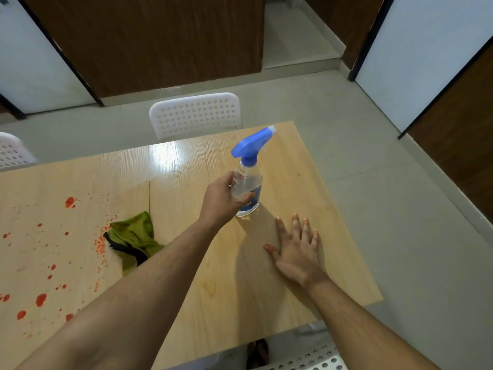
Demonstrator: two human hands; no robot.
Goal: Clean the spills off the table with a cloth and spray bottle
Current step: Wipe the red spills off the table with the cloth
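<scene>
My left hand (222, 198) reaches out and wraps around the spray bottle (246, 188) standing near the table's (306, 182) right edge, while my right hand (298, 249) lies flat with fingers spread beside it.

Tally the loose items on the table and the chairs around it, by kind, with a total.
Spray bottle: 1
Green cloth: 1
White perforated chairs: 3
Total: 5
</scene>
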